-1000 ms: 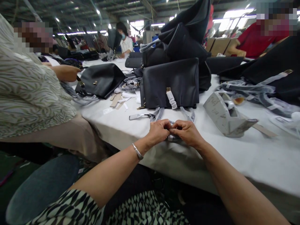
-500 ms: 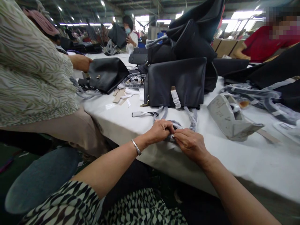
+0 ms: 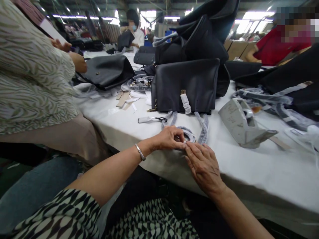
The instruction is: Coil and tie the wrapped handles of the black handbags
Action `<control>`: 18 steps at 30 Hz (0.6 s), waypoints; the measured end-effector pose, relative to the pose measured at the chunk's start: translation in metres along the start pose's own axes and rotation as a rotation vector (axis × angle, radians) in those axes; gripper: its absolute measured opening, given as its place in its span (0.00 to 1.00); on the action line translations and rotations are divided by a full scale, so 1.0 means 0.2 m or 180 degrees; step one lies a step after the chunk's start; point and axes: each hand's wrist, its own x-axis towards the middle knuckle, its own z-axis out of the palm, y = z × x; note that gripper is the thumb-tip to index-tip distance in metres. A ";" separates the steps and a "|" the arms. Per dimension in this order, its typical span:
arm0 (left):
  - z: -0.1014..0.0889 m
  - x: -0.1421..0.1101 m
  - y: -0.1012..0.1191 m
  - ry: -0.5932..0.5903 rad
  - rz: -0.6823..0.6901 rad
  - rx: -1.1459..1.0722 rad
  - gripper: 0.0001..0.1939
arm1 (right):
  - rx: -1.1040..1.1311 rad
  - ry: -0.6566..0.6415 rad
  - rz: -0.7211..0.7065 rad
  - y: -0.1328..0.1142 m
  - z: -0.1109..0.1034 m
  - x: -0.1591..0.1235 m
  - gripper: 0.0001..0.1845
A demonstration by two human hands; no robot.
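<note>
In the head view, your left hand [image 3: 166,138] is curled into a narrow pinch, its fingers bent over and closed on a loop of grey wrapped strap [image 3: 188,134]. The loop lies on the table just past your knuckles. A silver bangle [image 3: 140,152] sits on that wrist.

Your right hand [image 3: 204,166] is much flatter, with the fingers long and slightly spread, and its fingertips reach the strap right beside your left fingers. You can't tell from this view whether they are pinching it or only resting on it.

The strap runs away from your hands in two grey lengths, up to a black leather handbag [image 3: 184,86]. The bag stands upright just beyond your hands, with a wrapped white tab [image 3: 185,103] at its front edge. Other black bags are piled behind it. Just left of the strap lies a small tag on a black cord [image 3: 149,119].

All of this sits on a white-covered table [image 3: 261,166]. To your right stands a grey tape dispenser [image 3: 240,124], well clear of your right hand. Kraft card strips [image 3: 123,99] lie further left, near a black bag [image 3: 107,71] on its side. A co-worker in a patterned sleeve [image 3: 30,76] sits at your left, and a co-worker in red [image 3: 274,54] is across the table.
</note>
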 end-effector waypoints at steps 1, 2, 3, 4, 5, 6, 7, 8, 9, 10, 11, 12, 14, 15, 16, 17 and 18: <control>0.00 0.00 0.00 -0.0045 0.0040 0.0069 0.10 | -0.0034 -0.0028 0.0128 -0.01 0.00 -0.02 0.21; 0.00 0.00 0.00 -0.0097 0.0079 0.0143 0.11 | -0.0048 -0.0056 0.0231 -0.02 0.01 -0.04 0.22; 0.00 0.00 0.00 -0.0141 0.0116 0.0218 0.11 | -0.0038 -0.0092 0.0314 -0.04 0.01 -0.06 0.24; 0.00 0.00 0.01 -0.0172 0.0155 0.0300 0.11 | 0.0010 -0.0128 0.0382 -0.04 0.00 -0.07 0.25; 0.00 0.00 0.02 -0.0190 0.0187 0.0402 0.10 | 0.0113 -0.0166 0.0425 -0.05 0.00 -0.07 0.26; 0.01 -0.01 0.03 -0.0194 0.0209 0.0515 0.10 | 0.0273 -0.0187 0.0442 -0.04 -0.02 -0.06 0.26; 0.02 -0.01 0.03 -0.0196 0.0229 0.0654 0.08 | 0.0469 -0.0158 0.0456 -0.02 -0.04 -0.05 0.23; 0.02 -0.01 0.04 -0.0206 0.0245 0.0819 0.07 | 0.0669 -0.0058 0.0491 0.02 -0.07 -0.03 0.20; 0.03 -0.02 0.04 -0.0196 0.0283 0.0969 0.06 | 0.0840 0.0114 0.0568 0.08 -0.11 -0.01 0.16; 0.03 -0.03 0.04 -0.0171 0.0340 0.1113 0.05 | 0.0953 0.0350 0.0704 0.16 -0.16 0.01 0.13; 0.04 -0.03 0.03 -0.0122 0.0413 0.1229 0.05 | 0.0977 0.0627 0.0921 0.25 -0.22 0.03 0.12; 0.05 -0.04 0.02 -0.0059 0.0502 0.1309 0.05 | 0.0911 0.0911 0.1207 0.36 -0.29 0.05 0.11; 0.07 -0.05 0.00 0.0089 0.0664 0.1367 0.07 | 0.0576 0.1308 0.1870 0.61 -0.43 0.08 0.12; 0.08 -0.06 -0.01 0.0155 0.0729 0.1349 0.07 | 0.0395 0.1324 0.2184 0.74 -0.49 0.10 0.14; 0.08 -0.06 -0.02 0.0201 0.0779 0.1313 0.08 | 0.0272 0.1171 0.2481 0.86 -0.54 0.12 0.15; 0.09 -0.06 -0.03 0.0227 0.0817 0.1270 0.08 | 0.0239 0.0847 0.2799 0.97 -0.58 0.14 0.16; 0.09 -0.06 -0.04 0.0245 0.0840 0.1227 0.08 | 0.0320 0.0462 0.3050 1.06 -0.59 0.15 0.16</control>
